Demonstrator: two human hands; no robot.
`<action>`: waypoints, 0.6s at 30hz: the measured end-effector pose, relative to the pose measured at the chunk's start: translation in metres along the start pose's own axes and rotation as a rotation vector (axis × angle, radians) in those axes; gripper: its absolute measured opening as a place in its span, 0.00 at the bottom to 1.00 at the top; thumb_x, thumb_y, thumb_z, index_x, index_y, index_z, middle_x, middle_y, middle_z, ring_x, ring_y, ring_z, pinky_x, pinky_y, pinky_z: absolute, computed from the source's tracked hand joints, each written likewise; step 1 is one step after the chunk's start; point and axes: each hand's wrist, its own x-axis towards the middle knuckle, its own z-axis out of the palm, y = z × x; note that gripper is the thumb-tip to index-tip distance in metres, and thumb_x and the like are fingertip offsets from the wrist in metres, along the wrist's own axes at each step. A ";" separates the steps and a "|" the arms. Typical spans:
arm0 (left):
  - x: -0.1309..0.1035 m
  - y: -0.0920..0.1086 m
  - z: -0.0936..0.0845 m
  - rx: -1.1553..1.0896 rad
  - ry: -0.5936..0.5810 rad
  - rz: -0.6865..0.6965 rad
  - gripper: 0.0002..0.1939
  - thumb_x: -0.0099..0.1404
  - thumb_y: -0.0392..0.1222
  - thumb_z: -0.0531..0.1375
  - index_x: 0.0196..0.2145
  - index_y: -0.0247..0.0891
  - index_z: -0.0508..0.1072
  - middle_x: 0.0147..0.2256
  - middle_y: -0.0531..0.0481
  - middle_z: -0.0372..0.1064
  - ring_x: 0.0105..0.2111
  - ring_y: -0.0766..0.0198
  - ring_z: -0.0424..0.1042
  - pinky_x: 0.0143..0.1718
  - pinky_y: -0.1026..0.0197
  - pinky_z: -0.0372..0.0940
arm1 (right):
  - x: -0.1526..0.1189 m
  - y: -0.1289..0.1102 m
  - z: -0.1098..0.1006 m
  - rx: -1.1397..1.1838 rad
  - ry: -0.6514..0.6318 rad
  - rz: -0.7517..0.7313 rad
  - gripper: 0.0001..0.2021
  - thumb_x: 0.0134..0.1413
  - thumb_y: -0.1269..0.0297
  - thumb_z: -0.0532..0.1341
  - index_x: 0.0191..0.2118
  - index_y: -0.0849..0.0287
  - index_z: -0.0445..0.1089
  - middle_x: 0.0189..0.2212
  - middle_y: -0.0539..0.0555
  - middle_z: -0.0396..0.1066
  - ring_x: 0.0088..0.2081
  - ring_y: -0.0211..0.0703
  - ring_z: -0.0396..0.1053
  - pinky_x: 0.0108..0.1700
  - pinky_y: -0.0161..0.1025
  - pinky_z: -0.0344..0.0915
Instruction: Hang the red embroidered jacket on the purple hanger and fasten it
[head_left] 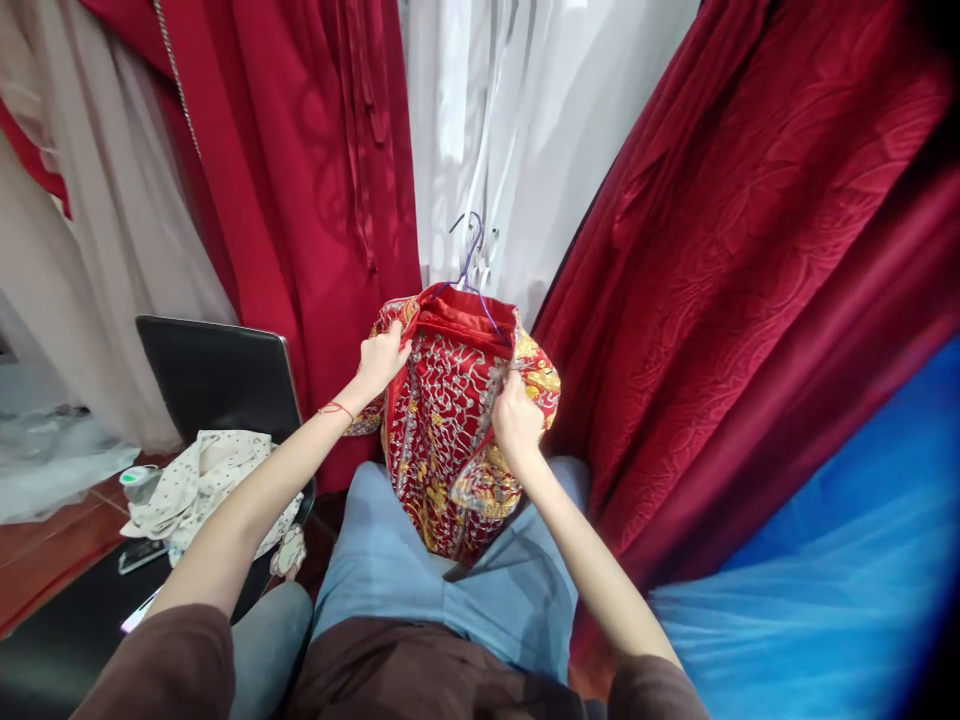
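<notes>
Room: you sit hemmed in by hanging garments, with a smooth red gown point(300, 170) on your left, white dresses point(525, 130) straight ahead, and a dark red embossed gown point(757, 280) on your right.
Floor: reddish tiles point(45, 560) show at the lower left.
Lap: your blue jeans point(390, 560) carry the lower end of the bundle.
Embroidered garment point(450, 430): red cloth thick with gold and silver stitching, bunched up on your thigh, its satin collar still on a purple wire hanger point(472, 265).
Left hand point(382, 360): your fingers are clenched on the garment's upper left edge, near the collar.
Right hand point(516, 418): it pinches the front opening on the right side, fingers curled into the cloth.
Chair point(217, 375): black, glossy back, just to your left, holding a crumpled cream spotted cloth point(202, 480).
Blue tulle point(810, 580): sheer, soft folds at the lower right.
</notes>
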 end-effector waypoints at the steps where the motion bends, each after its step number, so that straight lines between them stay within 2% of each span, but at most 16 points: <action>1: 0.003 0.001 0.001 -0.011 0.067 0.029 0.23 0.71 0.44 0.50 0.59 0.28 0.64 0.48 0.29 0.74 0.49 0.44 0.75 0.48 0.49 0.66 | 0.006 0.008 0.001 0.006 0.005 0.030 0.23 0.64 0.71 0.42 0.61 0.68 0.60 0.39 0.67 0.74 0.36 0.51 0.75 0.34 0.40 0.65; 4: 0.008 0.013 0.001 -0.029 0.253 0.231 0.21 0.70 0.38 0.50 0.57 0.28 0.67 0.58 0.28 0.67 0.59 0.44 0.67 0.59 0.45 0.61 | 0.017 0.030 0.001 -0.020 0.054 0.136 0.23 0.66 0.62 0.48 0.60 0.73 0.57 0.35 0.65 0.75 0.34 0.51 0.75 0.34 0.39 0.64; 7: 0.011 0.043 -0.004 -0.073 0.256 0.532 0.18 0.70 0.37 0.50 0.54 0.33 0.71 0.59 0.33 0.66 0.62 0.47 0.63 0.62 0.44 0.57 | 0.022 0.044 -0.003 -0.040 0.079 0.218 0.21 0.66 0.57 0.51 0.56 0.70 0.62 0.35 0.63 0.75 0.34 0.50 0.75 0.34 0.39 0.61; 9: 0.015 0.071 -0.007 -0.111 0.240 0.669 0.20 0.70 0.41 0.53 0.57 0.33 0.69 0.62 0.33 0.63 0.64 0.46 0.60 0.64 0.42 0.55 | 0.024 0.049 -0.007 -0.022 0.076 0.225 0.17 0.67 0.58 0.49 0.50 0.65 0.67 0.35 0.62 0.76 0.34 0.48 0.74 0.34 0.38 0.59; 12: 0.031 0.108 -0.011 -0.156 0.265 0.666 0.29 0.68 0.49 0.57 0.61 0.29 0.65 0.64 0.30 0.59 0.67 0.42 0.54 0.68 0.39 0.47 | 0.023 0.054 -0.015 0.012 0.093 0.201 0.17 0.69 0.59 0.47 0.46 0.62 0.69 0.34 0.60 0.76 0.32 0.44 0.72 0.33 0.37 0.54; 14: 0.050 0.121 -0.011 -0.176 0.278 0.619 0.30 0.67 0.52 0.59 0.60 0.28 0.67 0.61 0.29 0.63 0.66 0.40 0.56 0.67 0.38 0.45 | 0.022 0.059 -0.020 0.046 0.106 0.190 0.17 0.69 0.60 0.47 0.46 0.62 0.70 0.33 0.59 0.75 0.30 0.43 0.70 0.32 0.36 0.52; 16: 0.071 0.121 -0.010 -0.182 0.271 0.629 0.25 0.68 0.51 0.59 0.56 0.30 0.71 0.56 0.31 0.69 0.61 0.42 0.62 0.65 0.39 0.50 | 0.020 0.066 -0.024 0.101 0.112 0.192 0.17 0.68 0.59 0.47 0.45 0.61 0.70 0.32 0.58 0.74 0.29 0.42 0.67 0.31 0.36 0.50; 18: 0.090 0.112 -0.010 -0.179 0.242 0.706 0.19 0.70 0.48 0.57 0.51 0.32 0.75 0.50 0.35 0.73 0.55 0.47 0.68 0.60 0.43 0.56 | 0.020 0.076 -0.028 0.181 0.117 0.208 0.17 0.67 0.58 0.48 0.42 0.60 0.71 0.29 0.56 0.73 0.28 0.42 0.65 0.31 0.37 0.50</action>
